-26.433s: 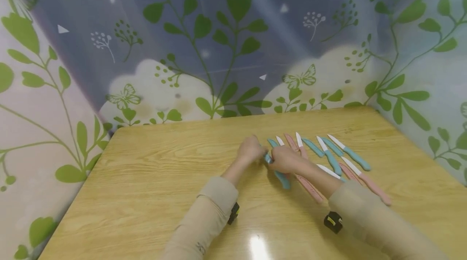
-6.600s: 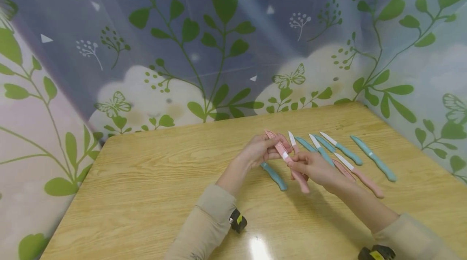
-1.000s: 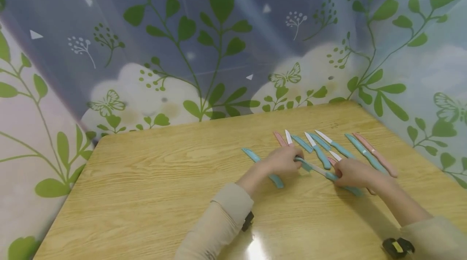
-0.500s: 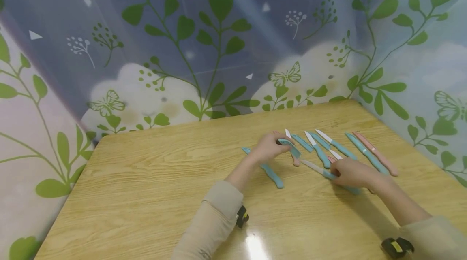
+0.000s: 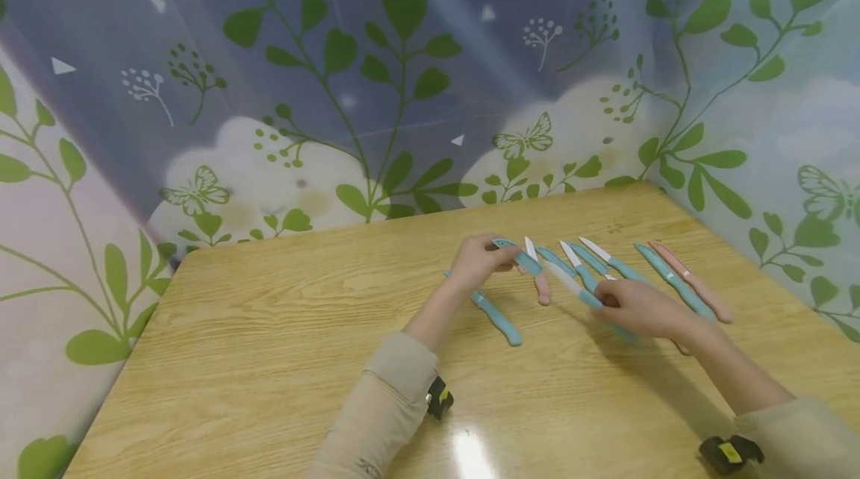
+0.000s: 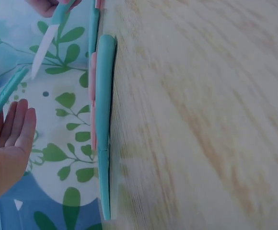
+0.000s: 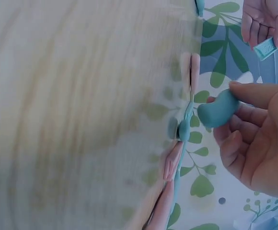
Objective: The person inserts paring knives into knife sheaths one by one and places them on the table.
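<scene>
Moved blue knife (image 5: 584, 295) and blue cover (image 5: 527, 261) toward eleven o'clock since a moment ago, above the counter (image 5: 322, 359), pinching cover in left hand (image 5: 474, 264) and gripping knife in right hand (image 5: 641, 307), apparently aligning both, probably needing a steady blade push toward ten o'clock next.

On the wood-grained table (image 5: 269, 345) lie blue and pink knives (image 5: 496, 317), some sheathed, and loose sheaths (image 5: 587, 258).

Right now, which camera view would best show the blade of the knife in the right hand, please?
The left wrist view: the blade shows whole against the patterned backdrop. The head view shows it smaller and blurrier; the right wrist view shows mainly the handle.
</scene>
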The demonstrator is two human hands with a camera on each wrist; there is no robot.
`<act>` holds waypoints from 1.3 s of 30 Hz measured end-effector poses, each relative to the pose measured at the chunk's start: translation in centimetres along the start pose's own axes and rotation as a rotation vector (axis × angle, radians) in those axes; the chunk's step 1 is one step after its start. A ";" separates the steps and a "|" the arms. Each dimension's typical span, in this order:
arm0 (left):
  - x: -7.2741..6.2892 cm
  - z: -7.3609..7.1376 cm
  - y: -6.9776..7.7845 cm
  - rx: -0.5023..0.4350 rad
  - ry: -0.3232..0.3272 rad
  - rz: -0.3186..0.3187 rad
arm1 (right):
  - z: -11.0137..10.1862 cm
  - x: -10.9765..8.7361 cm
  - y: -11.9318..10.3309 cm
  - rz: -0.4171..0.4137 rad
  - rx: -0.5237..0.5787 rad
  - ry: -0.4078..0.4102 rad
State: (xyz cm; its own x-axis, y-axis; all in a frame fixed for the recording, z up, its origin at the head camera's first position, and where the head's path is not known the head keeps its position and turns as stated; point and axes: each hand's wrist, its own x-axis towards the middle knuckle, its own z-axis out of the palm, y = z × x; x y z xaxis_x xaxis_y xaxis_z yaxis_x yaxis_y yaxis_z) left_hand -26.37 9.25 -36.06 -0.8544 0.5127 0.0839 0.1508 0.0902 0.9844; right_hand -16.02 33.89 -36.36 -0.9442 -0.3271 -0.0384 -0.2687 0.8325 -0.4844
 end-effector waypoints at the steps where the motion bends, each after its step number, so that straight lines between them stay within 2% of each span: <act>1: 0.1 0.0 0.0 -0.063 0.014 -0.006 | 0.0 0.1 -0.1 -0.003 0.003 0.012; 6: 0.4 -0.1 -0.1 -0.257 0.089 -0.054 | 0.2 0.4 -1.0 -0.035 0.046 0.057; 11: 0.6 -0.6 -0.4 -0.338 0.126 -0.092 | 0.4 0.8 -1.9 -0.082 0.125 0.044; 15: 0.5 -1.3 -0.6 -0.358 0.158 -0.101 | 0.6 1.2 -2.3 -0.089 0.134 0.025; 23: 0.2 -2.1 -0.8 -0.393 0.123 -0.097 | 1.1 1.6 -3.0 -0.079 0.178 0.001; 30: 0.1 -2.5 -1.1 -0.447 0.141 -0.117 | 1.3 1.6 -3.6 -0.099 0.169 0.025; 39: 0.0 -2.6 -0.8 -0.471 0.138 -0.141 | 1.2 1.5 -3.7 -0.064 0.178 0.021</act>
State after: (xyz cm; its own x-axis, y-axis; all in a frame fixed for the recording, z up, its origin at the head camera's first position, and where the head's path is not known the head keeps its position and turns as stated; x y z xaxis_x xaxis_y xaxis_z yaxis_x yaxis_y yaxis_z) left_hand -27.79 6.93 -36.44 -0.9128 0.4031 -0.0661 -0.1837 -0.2606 0.9478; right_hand -16.23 29.80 -35.68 -0.9306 -0.3656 0.0151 -0.2921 0.7173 -0.6326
